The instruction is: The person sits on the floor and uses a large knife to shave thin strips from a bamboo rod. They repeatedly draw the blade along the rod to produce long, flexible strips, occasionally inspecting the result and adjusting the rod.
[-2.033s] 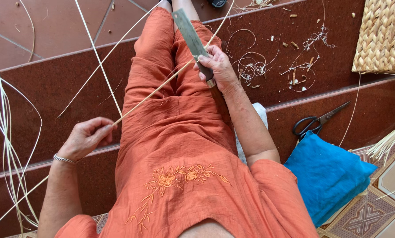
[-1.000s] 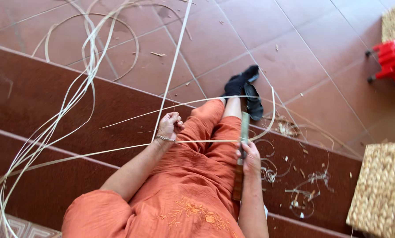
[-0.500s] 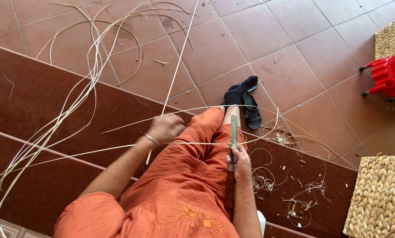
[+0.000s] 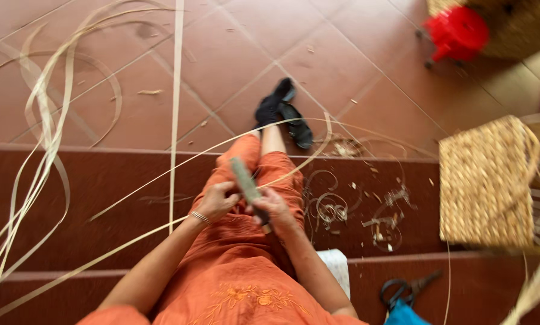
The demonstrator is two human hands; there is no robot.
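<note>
While the right hand [image 4: 274,207] grips a knife [image 4: 248,188] over the lap, the left hand [image 4: 217,200] pinches a cane strip [image 4: 161,225] against its blade, steadying it

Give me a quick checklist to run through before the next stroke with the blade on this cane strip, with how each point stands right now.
1. Right hand wrapped around the handle of the blade: ok.
2. Left hand on the cane strip beside the blade, over the lap: ok.
3. Left fingers clear of the cutting edge: cannot tell, the picture is blurred and they sit very close to it.
4. Strip free to run: ok, it trails loose over the step to the left.
5. Foot in the dark sandal away from the blade: ok.
6. Scissors out of the way: ok, lying on the lower step to the right.
</note>
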